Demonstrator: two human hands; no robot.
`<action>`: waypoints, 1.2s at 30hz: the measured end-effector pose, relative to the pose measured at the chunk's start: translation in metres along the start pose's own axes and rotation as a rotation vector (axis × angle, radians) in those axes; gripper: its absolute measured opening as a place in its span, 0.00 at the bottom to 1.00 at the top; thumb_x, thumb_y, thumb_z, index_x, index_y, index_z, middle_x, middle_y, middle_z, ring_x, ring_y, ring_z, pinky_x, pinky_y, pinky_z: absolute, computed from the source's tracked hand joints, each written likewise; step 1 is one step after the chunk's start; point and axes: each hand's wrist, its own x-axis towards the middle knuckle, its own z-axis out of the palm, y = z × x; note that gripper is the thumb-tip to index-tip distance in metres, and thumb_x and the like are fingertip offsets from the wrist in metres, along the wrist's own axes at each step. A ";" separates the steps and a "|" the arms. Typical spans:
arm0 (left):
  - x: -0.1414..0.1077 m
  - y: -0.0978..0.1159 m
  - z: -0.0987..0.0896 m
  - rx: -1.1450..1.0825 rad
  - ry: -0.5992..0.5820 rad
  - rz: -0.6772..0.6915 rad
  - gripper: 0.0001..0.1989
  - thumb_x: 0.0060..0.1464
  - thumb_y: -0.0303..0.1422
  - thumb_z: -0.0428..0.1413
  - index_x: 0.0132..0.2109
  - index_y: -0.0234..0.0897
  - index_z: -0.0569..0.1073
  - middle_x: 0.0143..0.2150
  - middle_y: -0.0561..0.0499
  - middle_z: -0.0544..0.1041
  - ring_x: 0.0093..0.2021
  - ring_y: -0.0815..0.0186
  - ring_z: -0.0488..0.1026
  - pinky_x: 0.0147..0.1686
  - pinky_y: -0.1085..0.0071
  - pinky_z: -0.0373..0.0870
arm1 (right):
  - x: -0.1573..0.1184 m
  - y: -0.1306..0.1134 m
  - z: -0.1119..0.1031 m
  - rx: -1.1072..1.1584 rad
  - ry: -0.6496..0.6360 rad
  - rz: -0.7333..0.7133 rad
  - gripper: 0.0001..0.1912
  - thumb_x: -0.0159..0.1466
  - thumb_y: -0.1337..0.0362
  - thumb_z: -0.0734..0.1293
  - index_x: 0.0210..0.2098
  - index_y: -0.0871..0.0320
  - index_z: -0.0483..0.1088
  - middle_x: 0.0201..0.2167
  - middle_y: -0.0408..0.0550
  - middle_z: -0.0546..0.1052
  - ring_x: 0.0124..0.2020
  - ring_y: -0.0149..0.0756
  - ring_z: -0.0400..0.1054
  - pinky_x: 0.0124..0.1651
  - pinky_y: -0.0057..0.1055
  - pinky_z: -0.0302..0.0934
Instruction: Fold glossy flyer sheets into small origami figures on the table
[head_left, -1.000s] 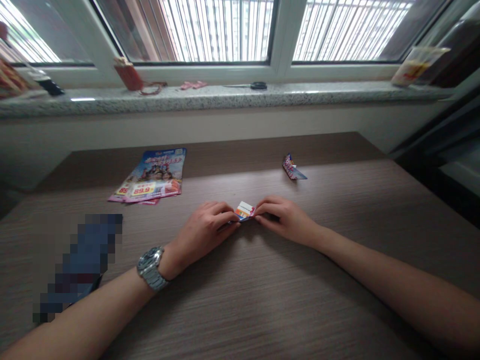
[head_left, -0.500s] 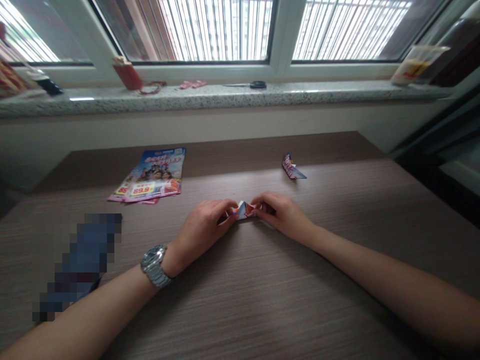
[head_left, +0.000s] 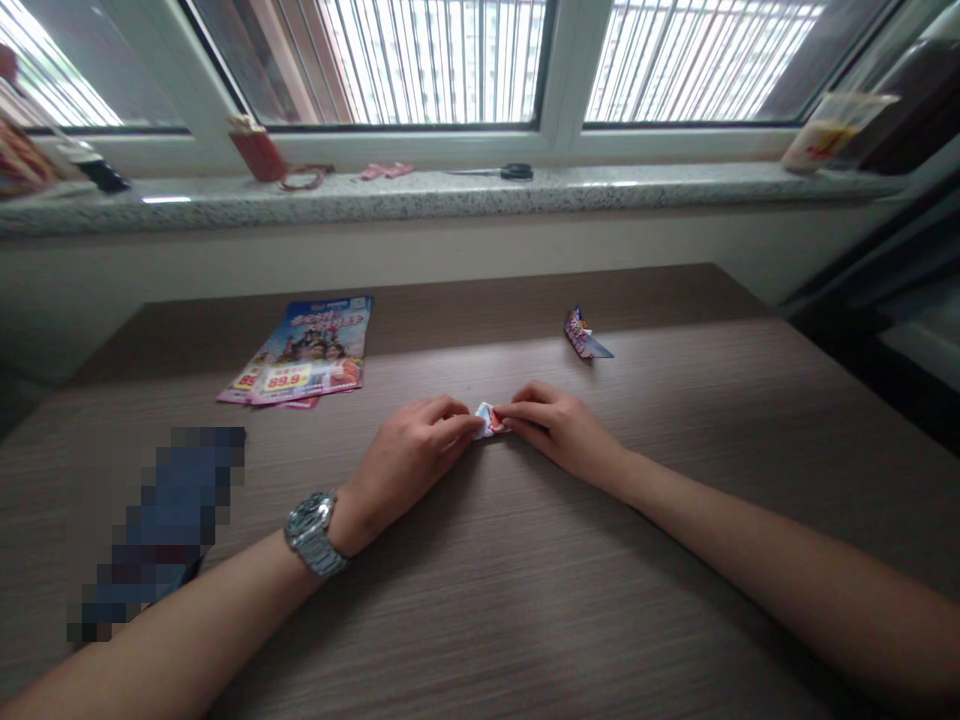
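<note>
A small piece of folded printed paper, white with orange and blue patches, lies on the brown wooden table between my hands. My left hand, with a metal watch on its wrist, has its thumb and fingers closed on the paper's left end. At the right end, my right hand pinches the paper, forefinger and thumb close together. Fingertips cover both ends of it. Farther back to the right stands a second folded paper piece, printed in blue, red and white.
Printed flyers lie stacked at the back left. A blurred-out dark blue object is beside my left forearm. Along the stone windowsill are scissors, pink pieces, a red item and a plastic bag.
The paper between my hands now looks flatter, and its raised fold has come down. My left thumb has shifted onto its left end, and my right forefinger has straightened.
</note>
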 end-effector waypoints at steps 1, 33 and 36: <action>0.000 0.001 -0.001 0.010 -0.006 0.022 0.10 0.70 0.34 0.53 0.51 0.41 0.79 0.47 0.48 0.81 0.44 0.62 0.77 0.44 0.66 0.71 | 0.000 0.000 0.000 -0.002 0.001 -0.002 0.12 0.73 0.65 0.65 0.51 0.55 0.79 0.39 0.50 0.75 0.39 0.37 0.72 0.43 0.34 0.68; 0.001 0.000 -0.006 0.024 -0.060 0.109 0.12 0.70 0.33 0.54 0.56 0.45 0.77 0.53 0.48 0.80 0.50 0.60 0.77 0.53 0.60 0.70 | 0.003 -0.010 -0.005 0.027 -0.098 0.114 0.14 0.69 0.61 0.69 0.52 0.57 0.71 0.47 0.54 0.72 0.47 0.42 0.70 0.50 0.38 0.66; 0.000 0.000 -0.005 0.034 -0.059 0.094 0.12 0.70 0.34 0.55 0.56 0.44 0.77 0.50 0.48 0.81 0.47 0.60 0.77 0.50 0.62 0.71 | 0.003 -0.011 -0.006 0.053 -0.097 0.137 0.13 0.67 0.62 0.71 0.49 0.57 0.70 0.44 0.50 0.75 0.43 0.39 0.70 0.46 0.35 0.64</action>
